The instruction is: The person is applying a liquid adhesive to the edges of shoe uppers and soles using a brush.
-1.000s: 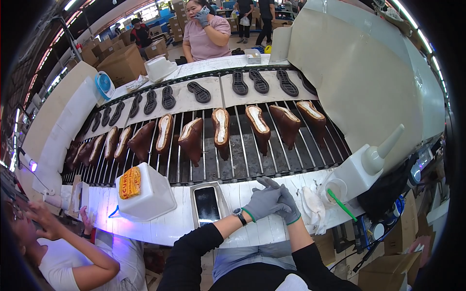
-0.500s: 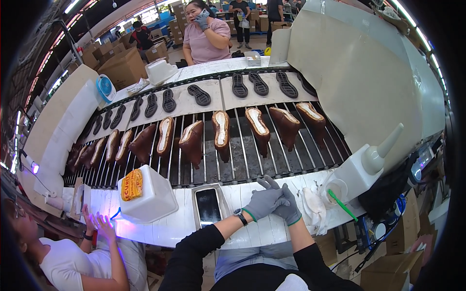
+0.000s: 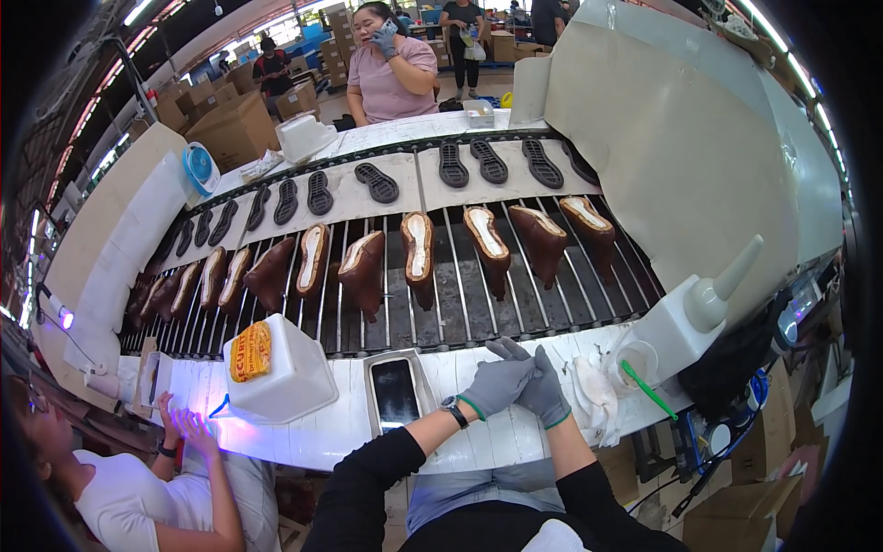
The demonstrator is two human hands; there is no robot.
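Observation:
Both my hands wear grey knit gloves and rest crossed over each other at the front edge of the white table (image 3: pixel 313 448). My left hand (image 3: pixel 498 383), a watch on its wrist, lies closed over my right hand. From beneath it, the fingers of my right hand (image 3: pixel 547 391) stretch out toward the conveyor. Neither hand holds a tool or part. Left of them a phone (image 3: pixel 395 393) lies in a shallow tray. White crumpled cloth (image 3: pixel 596 391) is to their right. Past the hands, brown shoe uppers (image 3: pixel 418 259) stand sole-side up on the conveyor's metal rods.
Black shoe soles (image 3: pixel 453 164) line the far pale strip. A white squeeze bottle (image 3: pixel 699 313) and a cup with a green-handled brush (image 3: pixel 648 390) stand right. A white container (image 3: pixel 276 373) stands left, near a seated co-worker (image 3: pixel 138 488). Across the conveyor, another person (image 3: pixel 394 78) holds a phone.
My hands stay crossed, almost unmoved. The uppers and soles hold nearly the same places. The seated co-worker's hands have drawn slightly closer together; people in the background have shifted.

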